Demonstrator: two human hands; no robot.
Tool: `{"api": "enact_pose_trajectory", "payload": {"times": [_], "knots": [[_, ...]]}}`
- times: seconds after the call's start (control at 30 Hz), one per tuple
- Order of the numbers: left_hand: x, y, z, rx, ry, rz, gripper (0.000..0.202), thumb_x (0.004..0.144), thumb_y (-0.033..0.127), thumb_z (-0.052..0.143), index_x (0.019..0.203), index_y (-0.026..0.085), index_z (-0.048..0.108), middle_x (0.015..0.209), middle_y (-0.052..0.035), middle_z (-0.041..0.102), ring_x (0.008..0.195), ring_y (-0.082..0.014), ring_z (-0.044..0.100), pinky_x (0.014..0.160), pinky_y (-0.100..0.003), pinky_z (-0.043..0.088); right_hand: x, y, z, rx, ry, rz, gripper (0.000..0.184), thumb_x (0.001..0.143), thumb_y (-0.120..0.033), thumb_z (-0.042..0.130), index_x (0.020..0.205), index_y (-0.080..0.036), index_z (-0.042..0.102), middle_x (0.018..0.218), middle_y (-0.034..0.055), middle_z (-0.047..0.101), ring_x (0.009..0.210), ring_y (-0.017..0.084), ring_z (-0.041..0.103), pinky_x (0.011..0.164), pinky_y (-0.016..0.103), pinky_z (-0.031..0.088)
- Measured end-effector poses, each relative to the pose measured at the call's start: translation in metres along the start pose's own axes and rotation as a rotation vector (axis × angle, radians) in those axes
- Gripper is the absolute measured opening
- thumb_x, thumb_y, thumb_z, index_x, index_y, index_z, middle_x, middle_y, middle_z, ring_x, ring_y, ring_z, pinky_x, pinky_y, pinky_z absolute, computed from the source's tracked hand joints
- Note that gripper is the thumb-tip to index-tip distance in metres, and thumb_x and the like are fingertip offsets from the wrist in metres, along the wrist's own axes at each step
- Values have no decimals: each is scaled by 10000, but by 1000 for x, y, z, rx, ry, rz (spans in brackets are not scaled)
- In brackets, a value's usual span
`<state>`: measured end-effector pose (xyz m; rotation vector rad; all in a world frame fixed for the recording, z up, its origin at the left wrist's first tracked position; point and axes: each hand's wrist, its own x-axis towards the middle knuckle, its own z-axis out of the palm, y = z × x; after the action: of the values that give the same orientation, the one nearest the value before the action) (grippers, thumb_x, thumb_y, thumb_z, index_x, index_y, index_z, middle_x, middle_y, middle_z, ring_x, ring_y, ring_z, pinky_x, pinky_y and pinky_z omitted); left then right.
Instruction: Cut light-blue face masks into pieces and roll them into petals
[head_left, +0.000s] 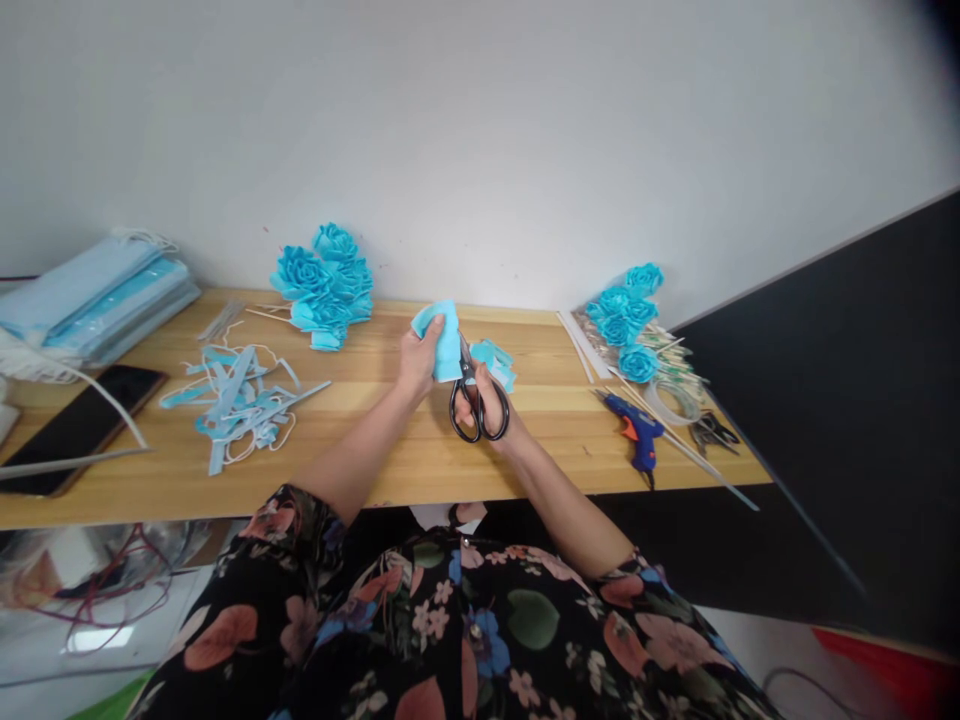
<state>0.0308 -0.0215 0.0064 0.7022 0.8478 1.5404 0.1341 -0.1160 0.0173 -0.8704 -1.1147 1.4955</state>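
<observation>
My left hand (422,356) grips a folded piece of light blue mask fabric (448,345), thumb on top, above the middle of the wooden table. In my right hand (491,403) is a pair of black-handled scissors (466,372), fingers through the loops. The blades point away from me and lie along the fabric's right edge; whether they are parted cannot be made out. Just behind the scissors, a small pile of cut blue pieces (495,362) lies on the table, partly hidden by my right hand.
Blue fabric flowers (328,285) stand at the back left, more flowers (624,318) at the right. Cut strips and ear loops (244,400) lie left, near a phone (82,425) and stacked masks (97,295). A blue glue gun (636,432), tape roll (673,403) and small pliers-like tool (712,433) lie right.
</observation>
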Motion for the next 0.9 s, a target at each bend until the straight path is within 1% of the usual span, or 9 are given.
{"api": "enact_pose_trajectory", "payload": {"times": [0.1, 0.2, 0.27, 0.37, 0.43, 0.5, 0.63, 0.8, 0.9], "knots": [[0, -2, -1, 15, -13, 4, 465, 607, 546, 798, 752, 153, 596, 603, 27, 598, 506, -93, 556, 545, -227, 464, 0, 1, -1, 6, -3, 58, 775, 802, -777, 479, 1294, -179, 485, 467, -75, 515, 351, 82, 417, 407, 207, 418], [-1, -3, 0, 11, -33, -8, 463, 620, 550, 790, 764, 155, 596, 607, 20, 610, 518, -104, 577, 563, -237, 476, 3, 5, -5, 27, 32, 157, 829, 753, -820, 488, 1297, -194, 459, 544, -31, 608, 384, 115, 518, 354, 199, 386], [-2, -2, 1, 3, -37, -15, 472, 606, 554, 799, 755, 156, 594, 603, 17, 614, 514, -106, 575, 553, -239, 474, 5, 9, -9, 47, 26, 196, 818, 734, -827, 507, 1254, -197, 483, 602, -5, 646, 428, 130, 573, 372, 207, 423], [-3, 1, 2, -2, -14, -17, 472, 579, 540, 820, 741, 157, 597, 594, 22, 607, 503, -97, 559, 525, -225, 458, 5, 13, -13, 66, -46, 219, 797, 722, -845, 494, 1155, -178, 539, 617, 13, 647, 480, 143, 613, 450, 238, 500], [-2, 3, 2, -1, 16, -17, 462, 571, 524, 830, 734, 159, 598, 584, 31, 596, 492, -84, 539, 508, -209, 442, 4, 13, -14, 88, -102, 214, 816, 713, -864, 471, 1167, -188, 530, 641, 13, 652, 498, 150, 624, 487, 260, 523], [-2, 4, 1, -2, 34, -22, 453, 569, 513, 834, 734, 161, 601, 586, 31, 600, 490, -77, 530, 502, -198, 437, 1, 10, -13, 112, -136, 182, 817, 711, -859, 484, 1226, -225, 490, 704, 9, 671, 503, 147, 623, 495, 271, 525], [-1, 3, 1, -21, 21, -45, 461, 556, 513, 842, 743, 160, 612, 603, 23, 617, 503, -80, 543, 517, -201, 457, -1, 2, -8, 115, -132, 122, 755, 749, -792, 540, 1275, -259, 447, 788, 12, 682, 491, 130, 586, 498, 281, 523], [0, 0, -1, -11, 6, -47, 440, 584, 503, 834, 753, 159, 616, 596, 36, 601, 508, -72, 542, 529, -196, 451, 1, -4, -10, 54, -145, 110, 696, 812, -741, 513, 1309, -264, 409, 707, -25, 640, 431, 113, 524, 444, 266, 499], [2, -1, -3, 8, -4, -46, 450, 597, 520, 820, 764, 159, 610, 591, 44, 591, 506, -71, 536, 526, -194, 441, 3, -8, -12, 6, -134, 83, 706, 834, -722, 500, 1330, -228, 406, 631, -37, 609, 416, 112, 499, 421, 250, 477]]}}
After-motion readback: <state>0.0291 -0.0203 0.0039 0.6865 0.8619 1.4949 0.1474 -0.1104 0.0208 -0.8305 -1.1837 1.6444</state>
